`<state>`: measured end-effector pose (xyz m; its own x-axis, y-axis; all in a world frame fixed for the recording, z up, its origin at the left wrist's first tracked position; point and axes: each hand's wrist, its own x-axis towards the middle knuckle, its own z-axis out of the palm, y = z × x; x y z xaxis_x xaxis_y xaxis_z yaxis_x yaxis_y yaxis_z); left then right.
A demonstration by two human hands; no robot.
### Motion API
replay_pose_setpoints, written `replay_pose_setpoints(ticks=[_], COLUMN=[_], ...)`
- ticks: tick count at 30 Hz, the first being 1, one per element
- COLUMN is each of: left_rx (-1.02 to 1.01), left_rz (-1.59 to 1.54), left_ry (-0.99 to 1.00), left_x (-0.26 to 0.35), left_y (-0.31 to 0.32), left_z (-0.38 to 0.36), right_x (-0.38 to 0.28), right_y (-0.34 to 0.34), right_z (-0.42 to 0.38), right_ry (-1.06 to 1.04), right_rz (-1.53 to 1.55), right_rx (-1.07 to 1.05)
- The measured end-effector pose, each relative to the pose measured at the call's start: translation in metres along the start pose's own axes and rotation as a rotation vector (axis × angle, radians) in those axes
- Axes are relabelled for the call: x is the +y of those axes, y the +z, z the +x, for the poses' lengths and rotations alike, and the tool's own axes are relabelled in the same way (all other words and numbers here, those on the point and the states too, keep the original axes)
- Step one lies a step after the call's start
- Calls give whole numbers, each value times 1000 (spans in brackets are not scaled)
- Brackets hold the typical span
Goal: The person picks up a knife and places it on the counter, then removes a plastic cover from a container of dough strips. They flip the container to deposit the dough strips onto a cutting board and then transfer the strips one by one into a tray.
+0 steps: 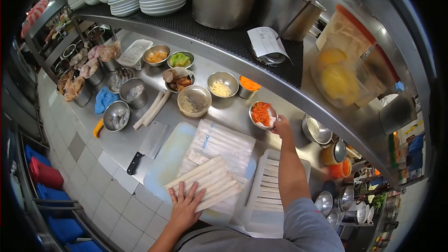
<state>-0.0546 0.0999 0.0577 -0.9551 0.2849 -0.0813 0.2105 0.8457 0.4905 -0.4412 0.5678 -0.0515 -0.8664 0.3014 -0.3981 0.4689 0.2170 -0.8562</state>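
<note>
My left hand (185, 205) lies flat, fingers spread and released, on the row of pale rolls (205, 183) at 6 o'clock on the counter (116, 142). My right hand (281, 127), fingers pinching its rim, grips the bowl of shredded carrot (262, 114) at 2 o'clock.

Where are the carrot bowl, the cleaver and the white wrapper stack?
carrot bowl (262, 114), head view, on the shredded carrot.
cleaver (154, 139), head view, middle of the blade.
white wrapper stack (207, 182), head view, on the top sheets.
</note>
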Motion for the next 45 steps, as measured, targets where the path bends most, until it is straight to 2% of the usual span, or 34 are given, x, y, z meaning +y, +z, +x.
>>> replay_pose_setpoints(ticks=[5,7,8,10,12,14,16,18,21,23,25,27,29,31,33,35,36,38,39,41,42,44,45], left_rx=[28,27,35,31,42,25,13,-6,-41,-56,-131,-159,-192,-204,-255,-251,-256,-267,-262,-252,-246,-200,-205], left_rz=[12,15,11,25,43,52,71,87,94,93,109,123,130,130,100,-43,7,34,74,133,142,163,159], left_ry=[25,24,39,50,104,148,202,256,357,429,548,627,689,768,765,796,802,793,775,814,768,710,735], left_x=[-1,-2,-3,-5,-10,-15,-21,-31,-50,-66,-85,-101,-117,-126,-134,-142,-142,-138,-132,-120,-112,-96,-87], left_y=[6,6,6,6,5,0,-6,-15,-32,-48,-65,-77,-84,-89,-91,-83,-83,-84,-83,-80,-78,-69,-64], left_z=[-2,-3,-3,-4,-4,-4,-2,2,10,18,30,43,50,56,61,68,70,69,70,75,78,84,87], right_x=[-12,-7,4,-13,-66,-53,-46,-35,-12,4,6,8,-4,-2,1,-2,3,17,26,43,48,78,59], right_y=[44,47,45,60,66,73,84,92,106,102,97,105,123,124,120,113,110,100,100,110,122,152,173], right_z=[-22,-20,-17,-86,-209,-279,-342,-373,-381,-369,-377,-390,-403,-401,-408,-438,-451,-480,-496,-529,-545,-562,-579], right_ry=[-44,-69,-329,-579,-409,-570,-627,-690,-621,-415,-434,-722,-679,-543,-563,-344,-324,-122,-96,53,37,-219,-243], right_rz=[93,-196,-421,-226,-238,-295,-347,-405,-346,-26,-123,-750,-719,-789,-812,-817,-818,-778,-776,-317,-159,-39,-4], right_rx=[-22,-3,-5,10,-305,-494,-433,-368,-211,-293,-273,-170,-115,-117,-100,6,11,151,174,357,424,499,475])
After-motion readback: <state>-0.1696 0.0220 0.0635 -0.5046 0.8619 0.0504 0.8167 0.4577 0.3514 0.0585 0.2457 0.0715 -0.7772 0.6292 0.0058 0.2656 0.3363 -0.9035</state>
